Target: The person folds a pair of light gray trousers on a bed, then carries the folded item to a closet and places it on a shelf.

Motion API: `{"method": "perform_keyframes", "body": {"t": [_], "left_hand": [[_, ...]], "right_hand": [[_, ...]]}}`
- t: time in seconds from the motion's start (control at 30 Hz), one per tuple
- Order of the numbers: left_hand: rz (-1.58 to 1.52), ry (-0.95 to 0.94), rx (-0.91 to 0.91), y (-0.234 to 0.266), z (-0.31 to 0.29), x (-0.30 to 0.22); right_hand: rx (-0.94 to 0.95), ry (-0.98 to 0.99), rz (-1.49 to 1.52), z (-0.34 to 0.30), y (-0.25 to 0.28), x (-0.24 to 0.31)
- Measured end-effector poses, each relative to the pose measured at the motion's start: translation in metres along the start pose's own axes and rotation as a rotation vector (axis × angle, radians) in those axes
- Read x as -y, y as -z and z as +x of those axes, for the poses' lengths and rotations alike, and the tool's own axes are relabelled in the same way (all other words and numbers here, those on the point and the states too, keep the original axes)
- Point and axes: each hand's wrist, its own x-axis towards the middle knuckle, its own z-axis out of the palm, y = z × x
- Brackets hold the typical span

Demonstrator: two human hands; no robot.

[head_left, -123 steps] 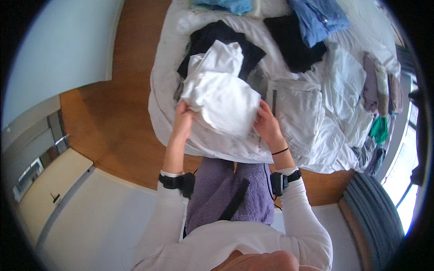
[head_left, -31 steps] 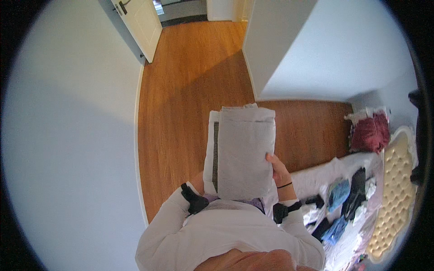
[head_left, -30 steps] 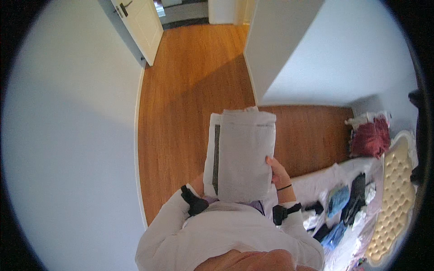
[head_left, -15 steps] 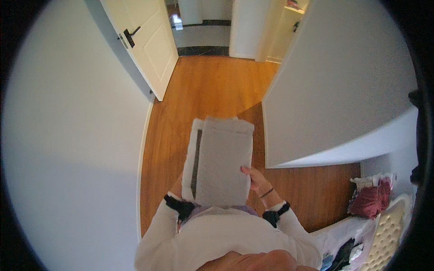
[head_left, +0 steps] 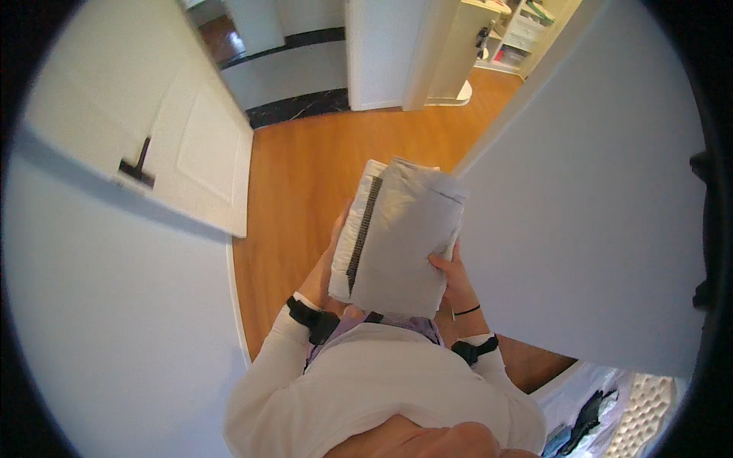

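A stack of folded cloths (head_left: 408,244) is carried flat in front of my waist. A light grey one lies on top, with a white cloth (head_left: 349,239) and a dark checked strip (head_left: 365,233) showing along the left side. My right hand (head_left: 456,282) grips the right edge, its thumb lying over the grey cloth and its fingers out of sight beneath. Along the left edge my left hand (head_left: 336,233) supports the stack from the side and below, with most of its fingers hidden.
A white door (head_left: 183,145) with a black handle stands ajar at left. The wood floor (head_left: 305,168) leads to a black-edged step (head_left: 298,108). A grey wall (head_left: 580,206) borders the right, with shelves (head_left: 523,34) beyond. A tufted headboard (head_left: 649,412) and bedding are at lower right.
I have moved forward: the door and step are nearer, and the shelves have come into view at upper right. The stack stays in both hands, now tilted slightly to the right.
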Motion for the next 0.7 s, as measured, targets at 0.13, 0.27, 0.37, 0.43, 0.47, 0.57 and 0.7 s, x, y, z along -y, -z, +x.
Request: {"method": "perform_keyframes", "body": {"t": [0.13,0.27,0.37,0.43,0.47,0.57,0.7], "left_hand": [[-0.048,0.07,0.086,0.035,0.134,-0.066],[0.356,0.101,-0.093,0.062,0.221,-0.134],[0.389,0.128,-0.094,0.096,0.279,-0.191],[0.372,0.101,-0.063,0.121,0.311,-0.223],[0.372,0.082,-0.066,0.142,0.317,-0.236],[0.331,0.008,-0.043,0.159,0.364,-0.262],[0.236,0.021,0.116,0.148,0.5,-0.324]], "right_hand": [[-0.094,-0.009,0.003,0.112,0.012,0.031],[0.005,0.111,-0.144,0.243,-0.007,0.077],[0.009,0.055,-0.177,0.328,-0.035,0.109],[0.075,0.143,-0.166,0.375,-0.051,0.124],[0.067,0.2,-0.356,0.393,-0.068,0.119],[-0.007,0.231,-0.575,0.441,-0.082,0.143],[-0.07,0.266,-0.444,0.529,-0.078,0.227]]}}
